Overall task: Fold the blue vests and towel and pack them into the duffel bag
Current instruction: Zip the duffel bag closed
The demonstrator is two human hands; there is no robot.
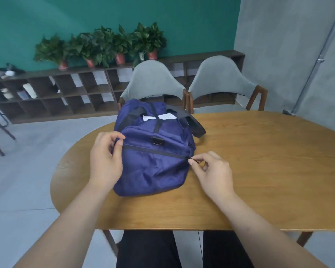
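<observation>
We had both hands on one blue duffel bag point(153, 171), zipped shut at the near end of one wooden table point(259, 171). Our left hand point(104, 157) pinched the fabric at the zip's point(153, 151) left end; our right hand point(213, 169) pinched the zip pull point(193, 161). Two grey chairs point(219, 82) stood behind.

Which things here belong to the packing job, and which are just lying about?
Job: duffel bag; left hand, fingers pinching the bag's left end; right hand, fingers pinching the zipper pull. No vests or towel visible.
Lying about: wooden table; grey chairs; potted plants; cubby shelf.
</observation>
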